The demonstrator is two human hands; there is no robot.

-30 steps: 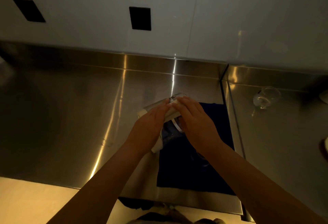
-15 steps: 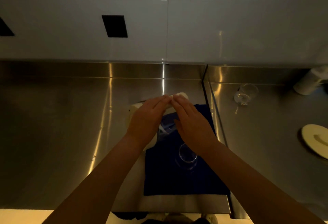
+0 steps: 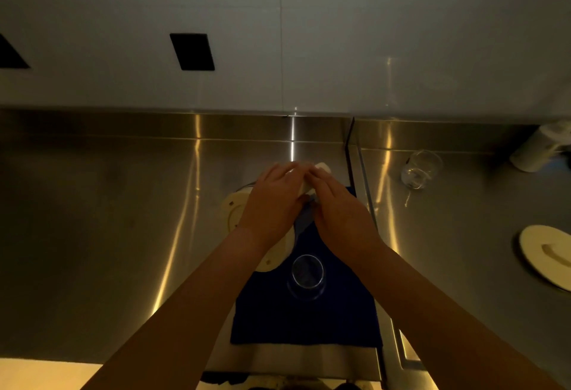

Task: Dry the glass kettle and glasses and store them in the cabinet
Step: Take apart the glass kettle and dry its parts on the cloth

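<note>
Both hands centre frame on the glass kettle [image 3: 247, 219], tipped on its side over the blue cloth [image 3: 309, 321]. Left hand [image 3: 272, 204] and right hand [image 3: 340, 219] gripping its pale handle [image 3: 321, 168]; long axis running lower left to upper right.

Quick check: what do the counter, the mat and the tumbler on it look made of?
Counter: brushed stainless steel by the look, with streaky reflections. Mat: dark blue cloth, matte, probably a towel. Tumbler: clear glass, see-through with a bright rim.
</note>
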